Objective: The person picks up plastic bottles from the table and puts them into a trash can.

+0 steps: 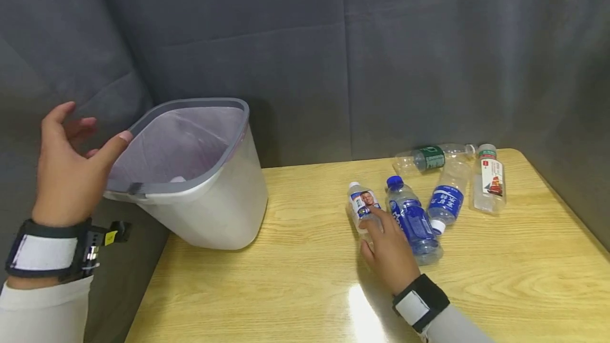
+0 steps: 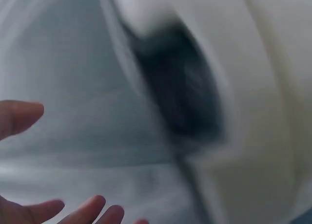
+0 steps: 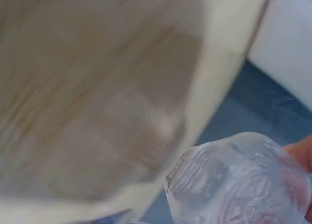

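Observation:
My right hand point(image 1: 392, 250) grips a small clear plastic bottle point(image 1: 359, 202) with a white cap and a printed label, lying on the table. In the right wrist view the bottle's ribbed base point(image 3: 239, 185) faces the camera, with a finger point(image 3: 301, 153) against its side; the other fingers are mostly hidden there. My left hand point(image 1: 73, 168) is raised at the left side of a white trash bin point(image 1: 224, 195), its fingers spread and holding nothing. A grey rim and a pale liner top the bin, and a small whitish thing point(image 1: 178, 179) shows inside.
Right beside the right hand lies a blue-capped bottle point(image 1: 414, 226). Farther right are a white-capped bottle with a blue label point(image 1: 446, 200), a green-labelled bottle point(image 1: 431, 158) and a grey-capped bottle point(image 1: 491, 179). Grey cloth point(image 1: 295, 68) hangs behind the wooden table point(image 1: 295, 279).

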A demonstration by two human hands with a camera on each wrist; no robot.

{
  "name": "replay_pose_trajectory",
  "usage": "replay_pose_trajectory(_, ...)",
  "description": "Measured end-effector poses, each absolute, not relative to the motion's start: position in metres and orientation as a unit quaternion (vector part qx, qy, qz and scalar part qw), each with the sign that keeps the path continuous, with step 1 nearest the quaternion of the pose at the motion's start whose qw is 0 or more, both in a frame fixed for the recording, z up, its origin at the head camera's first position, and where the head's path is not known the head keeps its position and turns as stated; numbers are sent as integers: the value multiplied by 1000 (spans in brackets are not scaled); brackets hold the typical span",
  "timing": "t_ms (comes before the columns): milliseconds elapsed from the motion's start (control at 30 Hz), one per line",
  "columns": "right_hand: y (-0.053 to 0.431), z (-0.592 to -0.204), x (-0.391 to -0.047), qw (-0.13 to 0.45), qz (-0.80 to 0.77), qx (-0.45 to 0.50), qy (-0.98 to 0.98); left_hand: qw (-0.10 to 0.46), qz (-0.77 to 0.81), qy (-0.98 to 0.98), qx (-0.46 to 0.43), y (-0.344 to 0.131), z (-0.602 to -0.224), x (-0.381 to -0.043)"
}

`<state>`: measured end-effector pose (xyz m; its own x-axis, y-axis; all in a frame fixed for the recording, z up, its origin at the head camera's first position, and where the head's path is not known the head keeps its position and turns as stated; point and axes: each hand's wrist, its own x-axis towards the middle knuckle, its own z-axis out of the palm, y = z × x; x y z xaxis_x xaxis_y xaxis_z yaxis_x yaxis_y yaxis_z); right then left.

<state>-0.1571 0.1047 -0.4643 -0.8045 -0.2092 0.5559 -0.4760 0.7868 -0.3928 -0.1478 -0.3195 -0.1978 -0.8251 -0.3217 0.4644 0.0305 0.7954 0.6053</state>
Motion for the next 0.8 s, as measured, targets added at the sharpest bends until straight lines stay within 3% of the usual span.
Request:
replay_pose_trajectory(100, 106, -452, -142, 267, 294, 209, -894, 323, -318, -891, 34, -293, -202, -127)
replay_pose_trajectory(167, 106, -442, -132, 279, 320, 229, -876, 325, -371, -869, -43, -274, -209, -114)
replay_pose_trajectory(300, 104, -425, -112, 308, 369, 271, -834, 240, -537, -785, -192, -235, -245, -95)
replay_pose_trajectory(367, 101, -418, -102, 327, 388, 293, -811, 178, -596, -753, -215, -215, -274, -91)
replay_pose_trajectory(600, 85, -409, -81, 379, 408, 358, -750, 14, -695, -708, -124, -148, -371, -94)
replay_pose_trajectory(800, 72, -423, -69, 382, 404, 388, -735, -25, -768, -636, -71, -119, -405, -100)
